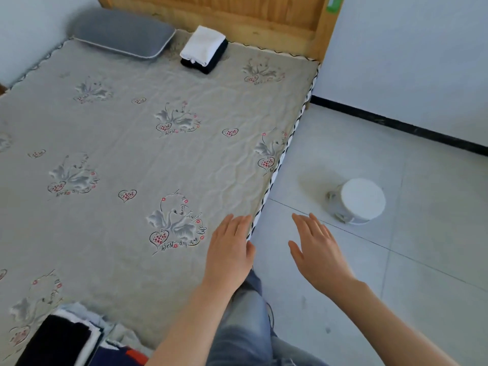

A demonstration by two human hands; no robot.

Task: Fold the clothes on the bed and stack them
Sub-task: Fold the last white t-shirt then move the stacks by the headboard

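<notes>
Waiting beside your left elbow, the unfolded clothes (pixel 71 339) look soft, light and floppy; you should probably lift one by its shoulders or hem. Your left hand (pixel 228 254) and right hand (pixel 315 249) hover palms-down near them, fingers straight, loosely together, holding nothing.

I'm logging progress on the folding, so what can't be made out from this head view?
- Unfolded clothes pile: cut off by the bottom edge; count unknown.
- Folded stack: the black item sits under the white one; type unclear.
- Green tag: cut by the top edge, unreadable.
</notes>
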